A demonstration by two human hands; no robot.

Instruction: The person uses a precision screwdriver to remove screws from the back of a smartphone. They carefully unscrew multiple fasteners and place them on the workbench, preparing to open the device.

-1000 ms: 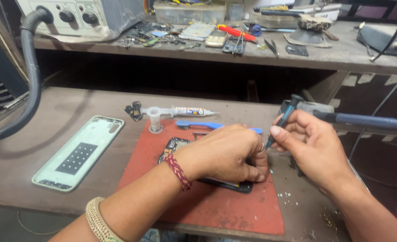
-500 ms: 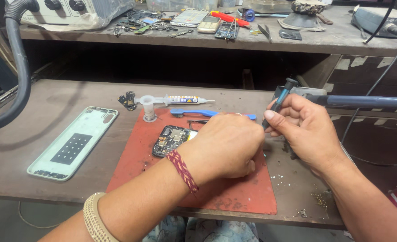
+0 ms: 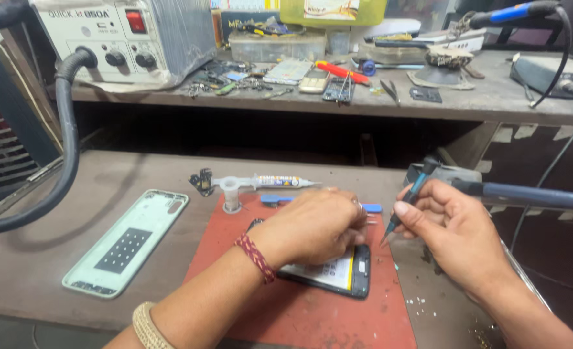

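Head view: wooden workbench carries a red work mat. On the mat lies an opened phone, dark frame, pale interior, partly covered by the left hand, which presses down on it with fingers curled; contact is on the phone's upper part. Left of the mat lies a pale green back cover, inner side up. Right hand pinches a thin blue-handled tool in a narrow grip, tip angled down, just beside the phone's upper right corner. A syringe tube lies behind the mat.
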